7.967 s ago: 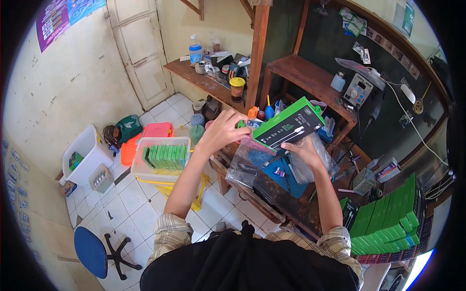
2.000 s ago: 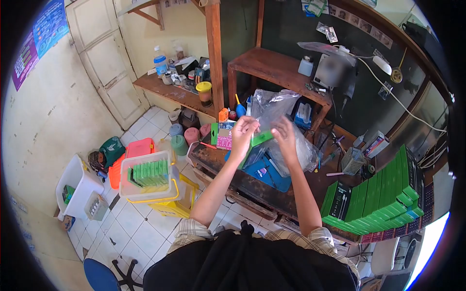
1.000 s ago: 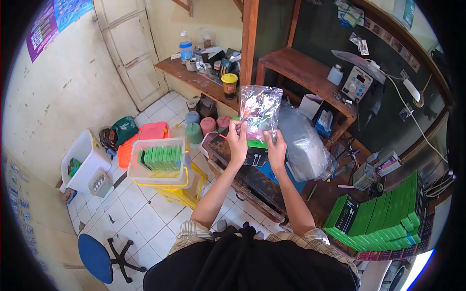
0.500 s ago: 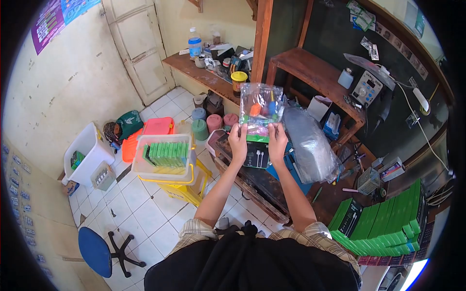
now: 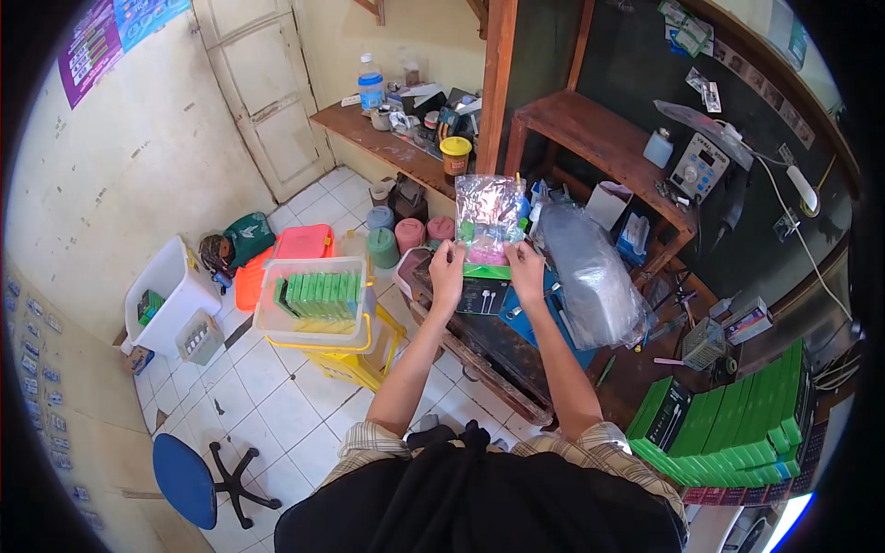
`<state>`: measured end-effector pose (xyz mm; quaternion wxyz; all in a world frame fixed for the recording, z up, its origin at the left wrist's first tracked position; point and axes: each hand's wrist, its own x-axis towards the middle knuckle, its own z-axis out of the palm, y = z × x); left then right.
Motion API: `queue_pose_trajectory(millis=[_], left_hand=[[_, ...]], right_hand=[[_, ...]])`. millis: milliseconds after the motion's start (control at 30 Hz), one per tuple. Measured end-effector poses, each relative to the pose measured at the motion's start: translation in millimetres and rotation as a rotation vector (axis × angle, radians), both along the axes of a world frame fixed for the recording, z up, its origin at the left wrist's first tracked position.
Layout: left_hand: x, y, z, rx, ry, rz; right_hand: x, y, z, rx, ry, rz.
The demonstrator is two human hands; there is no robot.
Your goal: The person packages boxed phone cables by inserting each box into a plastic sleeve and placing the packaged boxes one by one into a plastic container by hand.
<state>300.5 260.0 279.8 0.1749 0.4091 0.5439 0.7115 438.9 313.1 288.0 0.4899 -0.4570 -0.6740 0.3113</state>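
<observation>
A clear plastic bag (image 5: 489,210) is stretched upright between my hands over the dark workbench. My left hand (image 5: 447,275) pinches its lower left corner, and my right hand (image 5: 525,271) pinches the lower right one. Just below the bag sits a black and green box (image 5: 481,297) with white cables pictured on it; its green edge meets the bag's bottom. Whether the box is partly inside the bag I cannot tell. To the right of my right hand lies a large bundle of clear plastic (image 5: 590,276), beside a blue mat (image 5: 573,343).
Green boxes (image 5: 719,424) stand in rows at the bench's right. More fill a clear bin (image 5: 318,304) on a yellow stool (image 5: 364,364) at left. A blue chair (image 5: 184,479) stands on the tiled floor. A wooden shelf (image 5: 590,129) rises behind the bundle.
The bag has tilted and looks shorter and more crinkled, with its top lower. My hands stay on its corners, the left one slightly lower. More of the blue mat and its tools shows.
</observation>
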Motion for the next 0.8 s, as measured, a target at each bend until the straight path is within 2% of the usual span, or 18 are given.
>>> queue_pose_trajectory(millis=[67, 100, 167, 200, 300, 367, 500, 567, 600, 667, 700, 767, 800], left_hand=[[-7.5, -2.9, -3.5, -0.124, -0.102, -0.147], [-11.3, -3.4, -7.7, -0.128, -0.103, -0.144], [-18.5, -4.6, -16.4, -0.211, -0.048, -0.197], [-22.1, -6.6, -18.7, -0.216, -0.050, -0.195], [-25.8, -11.8, -18.5, -0.295, -0.144, -0.326], [-23.0, -17.2, -9.0, -0.478, -0.537, -0.423], [-30.9, -23.7, -2.9, -0.570, -0.513, -0.514], [-31.7, -22.4, -9.3, -0.531, -0.116, -0.385], [-31.4, -19.5, -18.3, -0.526, -0.112, -0.389], [-31.7, -11.1, -34.3, 0.047, 0.090, -0.095], [-30.3, -16.4, -17.2, 0.054, 0.093, -0.100], [-24.9, -43.0, 34.3, 0.057, 0.661, -0.269], [-23.8, -45.9, 37.4, -0.032, 0.736, -0.360]], right_hand=[[5.2, 10.6, -8.6, -0.395, 0.083, 0.173], [5.7, 7.1, -3.5, -0.399, 0.083, 0.176], [9.1, -0.3, 6.8, -0.680, 0.345, 0.244], [8.2, 2.9, 4.6, -0.677, 0.338, 0.364], [12.8, 3.2, 2.3, -0.724, 0.205, 0.333], [16.4, 5.1, -3.7, -0.779, 0.184, 0.337], [22.2, 7.0, -11.3, -0.881, 0.098, 0.339], [22.3, 7.8, -14.9, -0.878, 0.102, 0.344], [22.2, 7.6, -15.6, -0.877, 0.106, 0.350], [19.6, 2.6, -8.6, -0.865, 0.113, 0.326], [19.3, 1.2, -5.6, -0.860, 0.118, 0.305], [19.7, 3.8, -5.1, -0.850, 0.084, 0.299], [19.7, 2.5, 2.1, -0.851, 0.018, 0.286]])
